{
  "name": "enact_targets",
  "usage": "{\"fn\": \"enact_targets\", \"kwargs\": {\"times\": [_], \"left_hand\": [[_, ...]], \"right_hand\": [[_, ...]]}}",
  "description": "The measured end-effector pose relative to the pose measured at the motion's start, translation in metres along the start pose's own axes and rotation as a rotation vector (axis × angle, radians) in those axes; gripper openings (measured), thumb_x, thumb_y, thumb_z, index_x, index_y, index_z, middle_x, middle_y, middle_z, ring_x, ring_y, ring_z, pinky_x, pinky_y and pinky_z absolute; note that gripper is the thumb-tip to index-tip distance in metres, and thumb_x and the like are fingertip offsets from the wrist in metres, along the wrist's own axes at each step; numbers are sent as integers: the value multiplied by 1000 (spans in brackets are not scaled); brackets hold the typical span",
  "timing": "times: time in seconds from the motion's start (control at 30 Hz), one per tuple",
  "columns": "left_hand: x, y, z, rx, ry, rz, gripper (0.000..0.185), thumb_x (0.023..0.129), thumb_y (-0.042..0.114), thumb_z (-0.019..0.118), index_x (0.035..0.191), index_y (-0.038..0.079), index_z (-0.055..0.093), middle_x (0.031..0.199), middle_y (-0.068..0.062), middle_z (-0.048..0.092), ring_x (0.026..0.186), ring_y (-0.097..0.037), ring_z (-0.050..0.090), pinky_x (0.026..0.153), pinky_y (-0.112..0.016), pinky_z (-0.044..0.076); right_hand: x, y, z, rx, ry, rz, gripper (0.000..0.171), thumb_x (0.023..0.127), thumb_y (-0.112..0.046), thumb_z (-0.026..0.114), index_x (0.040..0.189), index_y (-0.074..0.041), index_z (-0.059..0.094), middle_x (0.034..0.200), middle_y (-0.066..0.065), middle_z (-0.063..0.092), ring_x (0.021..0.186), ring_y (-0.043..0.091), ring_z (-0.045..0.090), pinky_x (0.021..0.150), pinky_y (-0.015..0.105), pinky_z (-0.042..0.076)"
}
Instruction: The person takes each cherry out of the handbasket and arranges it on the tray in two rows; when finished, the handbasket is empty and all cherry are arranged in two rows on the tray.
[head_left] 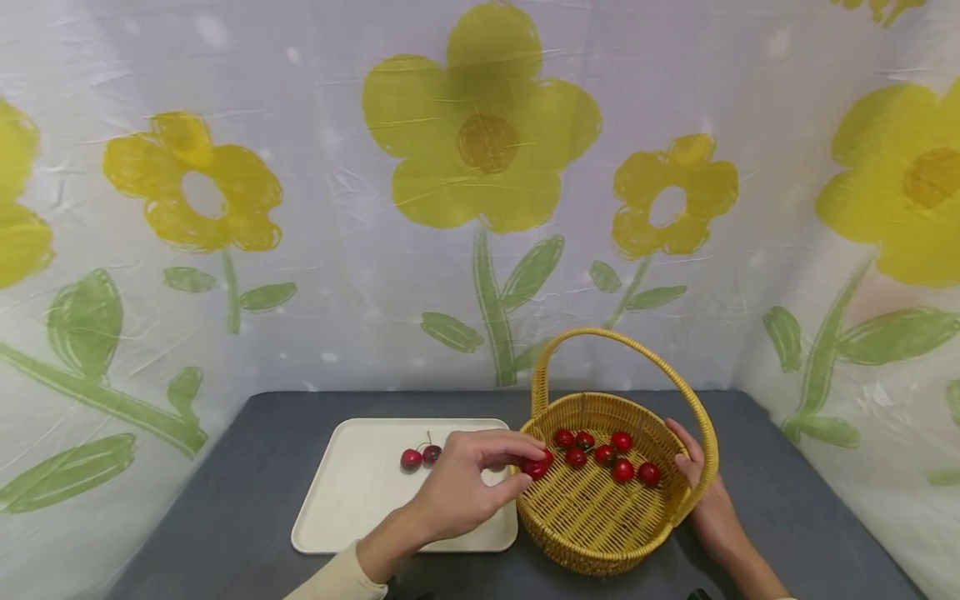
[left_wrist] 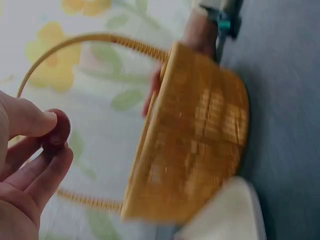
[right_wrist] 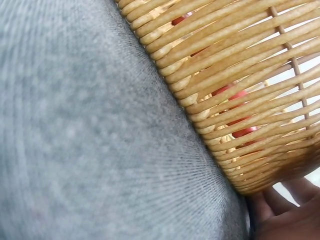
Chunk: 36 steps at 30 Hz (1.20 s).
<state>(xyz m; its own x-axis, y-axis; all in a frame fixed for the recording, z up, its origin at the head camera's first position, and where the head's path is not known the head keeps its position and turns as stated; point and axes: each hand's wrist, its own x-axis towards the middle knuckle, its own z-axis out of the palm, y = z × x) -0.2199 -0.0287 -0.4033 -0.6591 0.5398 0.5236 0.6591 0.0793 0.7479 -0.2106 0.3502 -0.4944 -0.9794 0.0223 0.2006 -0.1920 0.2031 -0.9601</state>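
On the grey desk point(head_left: 247, 500) a woven yellow basket point(head_left: 592, 525) stands at about 5 o'clock from the middle of the head view, its looped handle point(head_left: 622, 342) arching upright over it. Just beside it, at its 9 o'clock, lies a cream tray point(head_left: 352, 500), the two close enough that the head view cannot settle whether they touch.

At the basket's 9 o'clock rim the left hand point(head_left: 461, 487) pinches a red cherry point(head_left: 536, 467) between thumb and fingertips; the left wrist view shows the same cherry point(left_wrist: 56, 131) gripped by the thumb above and curled fingers below, with the blurred basket point(left_wrist: 195, 135) beyond it. Over the rim or just inside it the cherry hangs; which one the views do not make plain.

At the basket's 3 o'clock side the right hand point(head_left: 701, 492) rests against the outer wall near the foot of the handle, fingers laid along the weave and loosely bent. The right wrist view shows only a little of that hand point(right_wrist: 285, 215) under the wicker wall point(right_wrist: 235, 95), so whether it truly grips is not clear.

Six more cherries point(head_left: 602, 454) lie loose on the basket floor, toward its 12 o'clock half. Two cherries with stems point(head_left: 420, 456) lie touching on the tray, near its 1 o'clock part. A white cloth printed with yellow flowers point(head_left: 480, 142) hangs behind the desk.
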Motion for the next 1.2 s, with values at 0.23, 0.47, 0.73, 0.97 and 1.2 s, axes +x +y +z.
{"fn": "enact_targets", "kwargs": {"times": [0.23,0.47,0.73,0.97,1.2], "left_hand": [[-46,-11,-66,101,92,-9,34,91,-5,83,119,15,83,120,-6,82,103,-13,80,87,-34,68],[-88,-25,-116,116,187,-167,36,91,-2,86,121,18,82,120,-6,82,111,-9,79,99,-25,62],[-107,-49,-146,77,218,-307,29,93,-1,84,122,2,80,112,-11,84,105,-14,82,92,-25,64],[-103,-68,-155,105,197,-460,34,93,3,86,126,0,80,119,-12,83,106,-12,82,87,-23,65],[-94,-91,-154,221,155,-533,32,93,4,86,125,4,81,120,-10,82,107,-19,82,84,-22,64]], "right_hand": [[1,-1,0,10,-5,30,55,122,-32,32,176,-24,24,172,15,31,133,-9,55,100,12,51],[1,0,0,0,-2,29,55,122,-32,32,176,-23,24,172,16,31,133,-10,55,99,12,51],[2,0,-1,-17,-5,29,56,122,-34,31,176,-24,22,174,18,29,133,-12,52,99,10,49],[1,0,-1,-25,-4,24,56,122,-34,30,177,-24,22,175,19,29,133,-12,52,100,10,49],[1,-1,0,-34,0,15,55,122,-32,30,176,-23,23,173,21,32,133,-12,53,100,10,49]]}}
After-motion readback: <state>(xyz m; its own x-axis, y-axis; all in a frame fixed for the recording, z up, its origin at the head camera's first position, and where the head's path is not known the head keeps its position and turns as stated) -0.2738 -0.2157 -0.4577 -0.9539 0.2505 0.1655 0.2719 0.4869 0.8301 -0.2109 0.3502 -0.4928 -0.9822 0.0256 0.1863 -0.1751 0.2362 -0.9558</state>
